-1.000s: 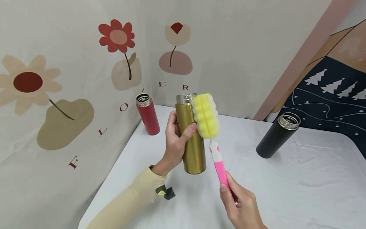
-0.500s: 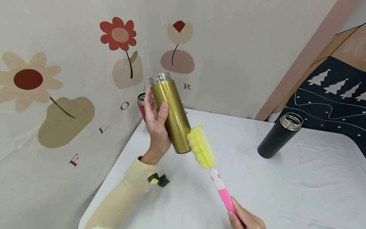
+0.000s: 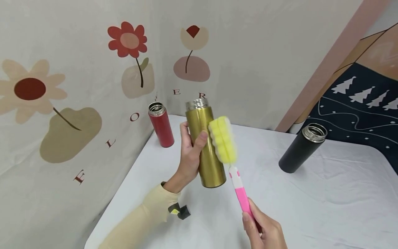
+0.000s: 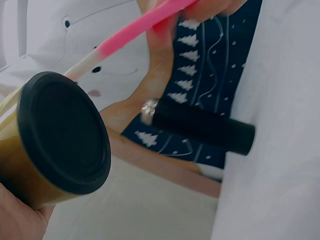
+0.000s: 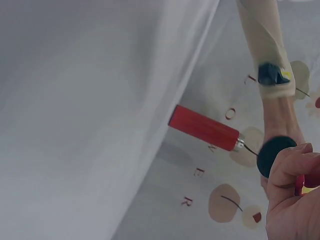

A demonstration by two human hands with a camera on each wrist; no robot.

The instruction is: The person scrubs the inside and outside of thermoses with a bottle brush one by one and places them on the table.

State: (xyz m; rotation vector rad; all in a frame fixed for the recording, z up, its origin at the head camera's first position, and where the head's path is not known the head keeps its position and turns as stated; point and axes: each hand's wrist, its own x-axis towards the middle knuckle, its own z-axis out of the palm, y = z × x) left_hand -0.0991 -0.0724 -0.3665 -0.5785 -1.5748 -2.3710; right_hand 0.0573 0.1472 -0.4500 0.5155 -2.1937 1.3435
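Gold flask (image 3: 206, 145): you hold it in the air above the surface, nearly upright, open steel mouth up, black base down.
Left hand (image 3: 190, 155): your fingers and thumb are curled round the gold flask's middle.
Bottle brush (image 3: 231, 162): its yellow sponge head (image 3: 222, 139) lies against the flask's right side; the white-and-pink handle (image 3: 240, 193) slants down to your other hand.
Right hand (image 3: 264, 230): your fingers are closed round the lower end of the pink handle.
Surface (image 3: 326, 207): covered in a white cloth, lightly creased, set into a corner.
Red flask (image 3: 161, 124): stands on the surface at the far left, close to the wall, lid off.
Black flask (image 3: 302, 147): stands on the surface well to the right, lid off.
Count: three flasks (one gold, one red, one black), one brush.
Room: a pale wall hanging (image 3: 77, 79) printed with flowers and red letters; to the right a dark blue cloth (image 3: 357, 103) with white trees.
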